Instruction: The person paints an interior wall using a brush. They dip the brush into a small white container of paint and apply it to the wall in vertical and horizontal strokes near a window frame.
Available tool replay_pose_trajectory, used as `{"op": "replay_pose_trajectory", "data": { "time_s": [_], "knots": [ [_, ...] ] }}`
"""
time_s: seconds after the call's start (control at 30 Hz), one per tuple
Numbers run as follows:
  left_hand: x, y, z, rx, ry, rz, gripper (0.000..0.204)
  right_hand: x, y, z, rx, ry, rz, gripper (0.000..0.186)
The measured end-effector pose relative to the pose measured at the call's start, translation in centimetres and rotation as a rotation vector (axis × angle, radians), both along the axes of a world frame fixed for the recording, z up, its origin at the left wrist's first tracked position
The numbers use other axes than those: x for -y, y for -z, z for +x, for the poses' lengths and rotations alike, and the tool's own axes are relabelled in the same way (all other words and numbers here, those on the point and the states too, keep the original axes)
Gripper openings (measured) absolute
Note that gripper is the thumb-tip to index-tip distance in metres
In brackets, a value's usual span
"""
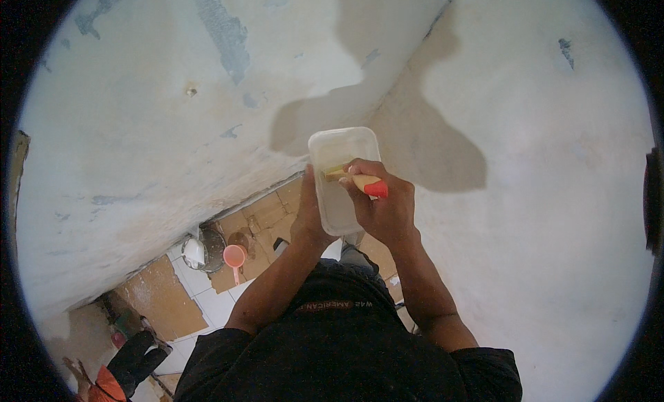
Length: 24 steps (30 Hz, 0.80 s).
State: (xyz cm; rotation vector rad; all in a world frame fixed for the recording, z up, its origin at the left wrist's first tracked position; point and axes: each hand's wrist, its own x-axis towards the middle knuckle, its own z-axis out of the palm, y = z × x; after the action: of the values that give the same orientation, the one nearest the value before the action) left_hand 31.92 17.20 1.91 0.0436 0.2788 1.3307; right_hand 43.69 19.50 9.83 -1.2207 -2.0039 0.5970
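Observation:
My left hand (309, 212) is closed around the left side and near end of a white rectangular plastic tub (337, 219), held up in front of my chest. In my right hand (384, 207) is a paintbrush (371, 186) with a pale wooden handle tipped in red. The brush's pale yellow bristles reach down into the tub, against its left inner side. Some whitish stuff shows inside the tub; how much cannot be made out. My right fingers pinch the handle close to the bristles.
Whitish walls (228, 118) with grey bare patches meet in a corner ahead. On the floor at lower left stand a dark bucket (213, 248) with something white in it and a pink dipper (234, 255). Cardboard (162, 298) covers white tiles. Another person (121, 374) is at the lower left edge.

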Motion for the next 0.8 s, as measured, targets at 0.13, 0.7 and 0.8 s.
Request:
{"op": "replay_pose_trajectory", "data": {
  "time_s": [0.13, 0.7, 0.8],
  "knots": [
    [-0.3, 0.2, -0.1, -0.057, -0.012, 0.005, 0.074, 0.7, -0.2, 0.5, 0.009, -0.03, -0.003, 0.018],
    [-1.2, 0.9, 0.1, -0.052, -0.008, -0.055, 0.082, 2.7, -2.9, 2.2, -0.008, -0.012, -0.156, 0.018],
    [-1.2, 1.6, 0.1, 0.006, -0.001, -0.047, 0.082, 3.0, -3.5, 2.4, 0.011, -0.017, -0.153, 0.018]
  ]
}}
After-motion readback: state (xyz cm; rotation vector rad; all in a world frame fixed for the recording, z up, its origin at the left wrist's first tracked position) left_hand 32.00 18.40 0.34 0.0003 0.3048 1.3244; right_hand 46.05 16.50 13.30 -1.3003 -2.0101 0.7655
